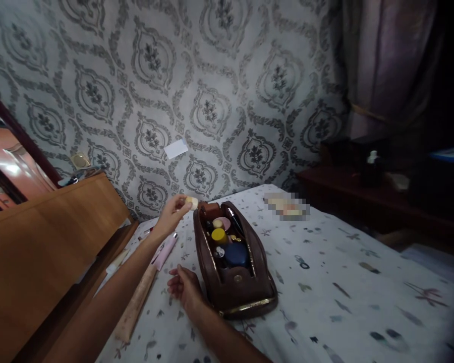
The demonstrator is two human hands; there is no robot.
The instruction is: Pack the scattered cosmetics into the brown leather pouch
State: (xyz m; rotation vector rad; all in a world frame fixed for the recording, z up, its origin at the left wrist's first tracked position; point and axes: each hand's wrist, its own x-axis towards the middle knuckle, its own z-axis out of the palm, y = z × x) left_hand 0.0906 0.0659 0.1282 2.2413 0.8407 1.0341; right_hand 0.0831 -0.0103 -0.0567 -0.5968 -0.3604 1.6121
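The small cream and white block with round corners (191,202) is up off the cloth, just beside the far end of the bag, at 11 o'clock from the bag's middle. I can't tell if it touches the bag. The left hand (174,212) pinches it between thumb and fingers.

The long dark brown leather bag with gold zips (236,288) lies wide open. Inside, a round yellow lid (219,236) sits at 10 o'clock. A dark blue, smooth, rounded case (236,254) is at 5 o'clock. A flat, round pink thing (224,222) is at 12 o'clock, and a thin black stick (234,220) is at 1 o'clock.

The right hand (185,287) is at 8 o'clock from the bag, close by its side. Its fingers bend softly and hold nothing that I can see.

At 9 o'clock lies a pale pink tube (166,252). At 8 o'clock, farther out, is a long, flat tan pouch (136,305). They all rest on a white cloth with little printed pictures (325,262). At 2 o'clock, something is hidden by blurry squares (286,205). A plain white card (176,148) shows at 11 o'clock, against the gray patterned wall (212,111).
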